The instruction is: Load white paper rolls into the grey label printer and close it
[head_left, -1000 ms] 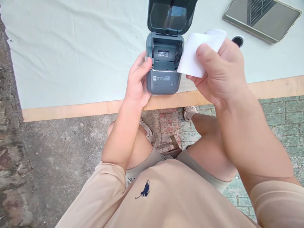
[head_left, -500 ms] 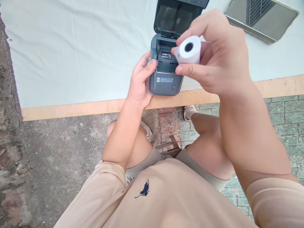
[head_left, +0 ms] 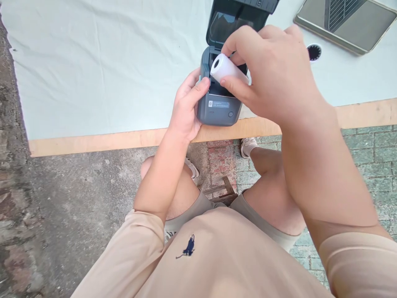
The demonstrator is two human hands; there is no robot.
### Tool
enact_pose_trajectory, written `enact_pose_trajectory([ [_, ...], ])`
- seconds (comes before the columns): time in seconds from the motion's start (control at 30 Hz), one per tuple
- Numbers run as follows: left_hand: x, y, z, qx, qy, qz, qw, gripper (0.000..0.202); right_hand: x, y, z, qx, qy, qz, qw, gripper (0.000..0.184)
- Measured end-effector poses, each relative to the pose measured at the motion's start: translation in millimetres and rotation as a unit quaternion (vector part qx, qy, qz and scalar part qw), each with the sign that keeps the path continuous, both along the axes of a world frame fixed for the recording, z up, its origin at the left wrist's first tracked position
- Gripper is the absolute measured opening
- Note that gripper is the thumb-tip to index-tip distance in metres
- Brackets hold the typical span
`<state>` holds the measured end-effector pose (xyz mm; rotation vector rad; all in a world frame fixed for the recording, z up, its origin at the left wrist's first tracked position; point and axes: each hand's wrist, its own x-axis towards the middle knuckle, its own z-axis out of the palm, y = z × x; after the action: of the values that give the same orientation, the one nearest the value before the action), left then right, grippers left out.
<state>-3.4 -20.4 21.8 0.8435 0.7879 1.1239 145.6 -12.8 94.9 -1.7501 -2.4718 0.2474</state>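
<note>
A dark grey label printer point(head_left: 219, 112) is at the table's front edge with its lid point(head_left: 240, 18) swung up and back. My left hand point(head_left: 187, 103) grips the printer's left side, the thumb resting on its upper rim. Between the thumb and fingers of my right hand point(head_left: 273, 70) is a white paper roll point(head_left: 228, 70) with a dark hollow core. The roll lies tilted over the printer's open compartment, its left end at the compartment's left wall. My right fingers partly hide the roll's far end and the compartment.
A phone point(head_left: 369, 25) lies at the table's far right. Beside it is a small round object with a black centre point(head_left: 314, 52). A white cloth point(head_left: 108, 74) covers the table, which has a wooden front edge point(head_left: 93, 142). Below is a wooden stool point(head_left: 228, 186).
My right hand has turned the paper roll on its side and brought it left over the printer's compartment. The printer has shifted slightly right. The round object behind the hand has come into view.
</note>
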Motion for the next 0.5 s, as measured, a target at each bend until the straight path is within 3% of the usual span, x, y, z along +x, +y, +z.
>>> enact_pose_trajectory([
  [0.17,0.8,-0.8,-0.8,-0.011,-0.006,-0.002,1.0,0.014,-2.1,2.0,0.6,-0.008,-0.021,0.011,1.0,0.034],
  [0.5,3.6,-1.6,-1.9,-0.009,-0.01,-0.008,1.0,0.017,-1.0,-3.4,7.4,-0.038,-0.067,-0.029,0.997,0.039],
])
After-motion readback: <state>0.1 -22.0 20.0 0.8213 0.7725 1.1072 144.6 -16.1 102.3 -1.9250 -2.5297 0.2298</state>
